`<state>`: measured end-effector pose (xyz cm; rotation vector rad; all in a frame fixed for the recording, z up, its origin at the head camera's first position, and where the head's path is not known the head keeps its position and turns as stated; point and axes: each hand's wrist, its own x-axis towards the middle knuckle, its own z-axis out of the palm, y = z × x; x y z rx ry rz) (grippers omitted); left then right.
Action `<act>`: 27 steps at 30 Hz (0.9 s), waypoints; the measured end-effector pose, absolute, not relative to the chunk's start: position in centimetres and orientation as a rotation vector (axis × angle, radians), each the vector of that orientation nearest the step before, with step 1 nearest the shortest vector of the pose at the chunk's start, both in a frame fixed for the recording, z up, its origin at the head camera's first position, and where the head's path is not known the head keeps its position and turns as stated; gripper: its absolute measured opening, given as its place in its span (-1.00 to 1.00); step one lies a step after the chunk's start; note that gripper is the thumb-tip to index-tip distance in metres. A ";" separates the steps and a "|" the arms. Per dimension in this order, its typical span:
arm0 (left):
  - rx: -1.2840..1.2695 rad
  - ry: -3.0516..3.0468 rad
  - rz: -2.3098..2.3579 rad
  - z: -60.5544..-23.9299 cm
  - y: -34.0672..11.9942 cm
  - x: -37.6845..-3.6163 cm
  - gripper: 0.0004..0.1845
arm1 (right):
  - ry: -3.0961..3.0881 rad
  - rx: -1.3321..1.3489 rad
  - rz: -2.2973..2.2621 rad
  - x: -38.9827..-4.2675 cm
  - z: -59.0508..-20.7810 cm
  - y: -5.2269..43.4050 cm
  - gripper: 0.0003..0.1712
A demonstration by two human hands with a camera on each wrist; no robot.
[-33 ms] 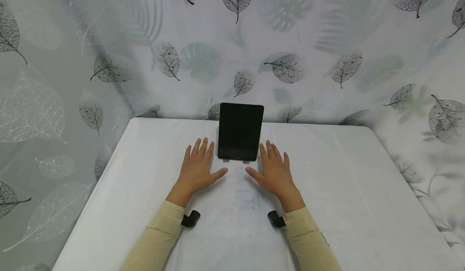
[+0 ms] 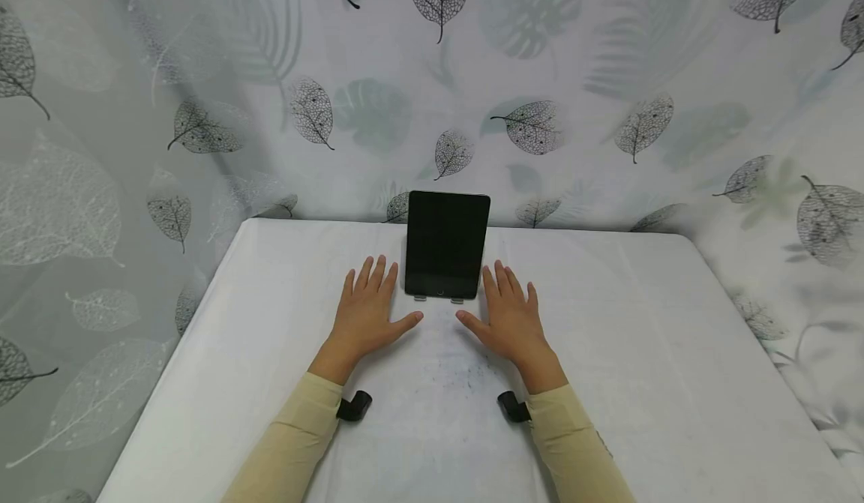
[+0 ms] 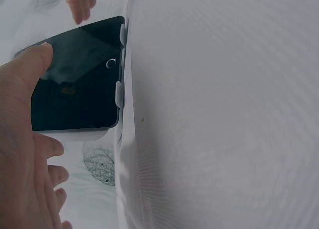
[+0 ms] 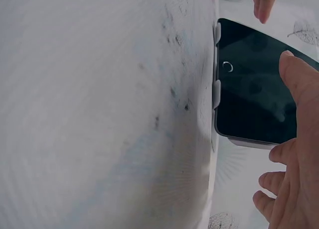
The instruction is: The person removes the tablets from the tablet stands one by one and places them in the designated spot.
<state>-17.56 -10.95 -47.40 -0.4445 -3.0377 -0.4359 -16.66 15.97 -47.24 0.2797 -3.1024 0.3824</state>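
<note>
A black tablet (image 2: 447,244) with a dark screen leans upright on a stand whose two small lips (image 2: 457,300) show under its lower edge. To its left, my left hand (image 2: 367,312) is spread with straight fingers and the thumb pointing inward. My right hand (image 2: 509,315) mirrors it on the other side, fingers spread, its fingertips close to the tablet's lower right side. Both hands hold nothing. In the left wrist view the thumb (image 3: 37,62) overlaps the tablet's screen (image 3: 79,84); the right wrist view shows a similar overlap. Whether the palms touch the table cannot be told.
A white cloth covers the table (image 2: 641,353), with faint dark smudges in front of the tablet. Leaf-patterned curtains (image 2: 574,61) stand behind and at both sides. Each wrist wears a black camera mount (image 2: 354,405) over a beige sleeve (image 2: 290,443).
</note>
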 end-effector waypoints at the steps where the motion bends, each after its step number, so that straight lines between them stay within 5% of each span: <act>1: -0.443 -3.038 -0.452 -47.4 -10.9 -17.6 0.11 | -3.094 0.283 0.392 -16.7 -47.3 16.0 0.18; 27: -0.293 -2.606 -1.588 -48.2 -8.5 -19.9 -0.26 | -2.533 0.053 1.548 -18.3 -46.7 13.1 -0.29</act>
